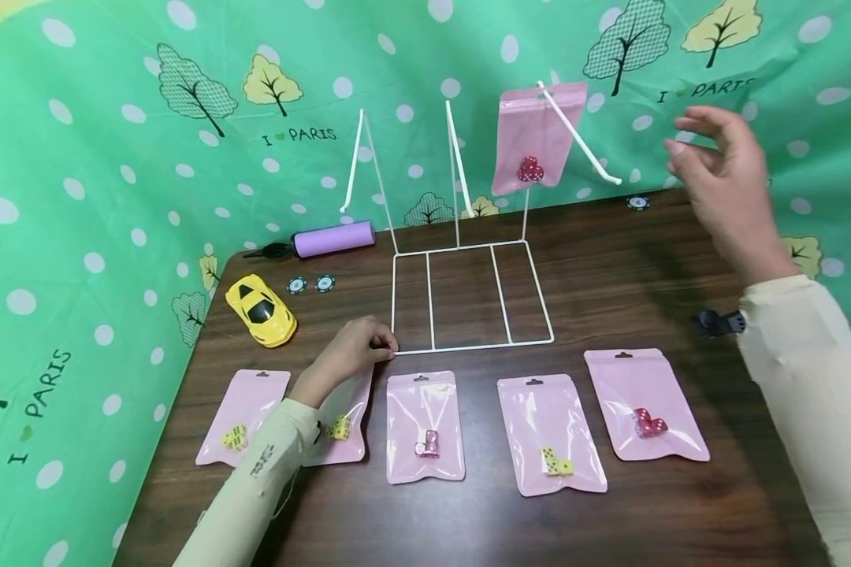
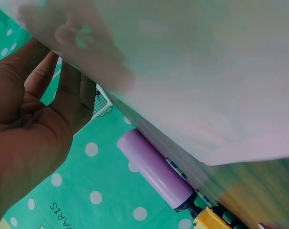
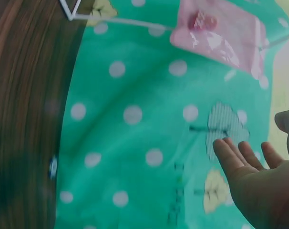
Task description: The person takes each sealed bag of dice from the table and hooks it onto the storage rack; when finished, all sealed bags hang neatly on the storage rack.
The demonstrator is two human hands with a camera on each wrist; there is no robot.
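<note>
Head | left hand (image 1: 353,346) pinches rack (image 1: 430,301) corner | right hand (image 1: 730,185) spread, right of hung bag (image 1: 532,135)

Looking down and forward from head over table (image 1: 468,520); from left wrist, close beside bag (image 2: 206,71), toward far pump (image 2: 156,167); from right wrist, toward cloth (image 3: 135,90) and hanging bag (image 3: 225,40), both shared with head.

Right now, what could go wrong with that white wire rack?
The white wire rack could tip: its only load, the pink plastic bag with red dice, hangs on the right white hook. The left hand, pinching the rack's front left corner, might jerk it and make the bag slip.
</note>
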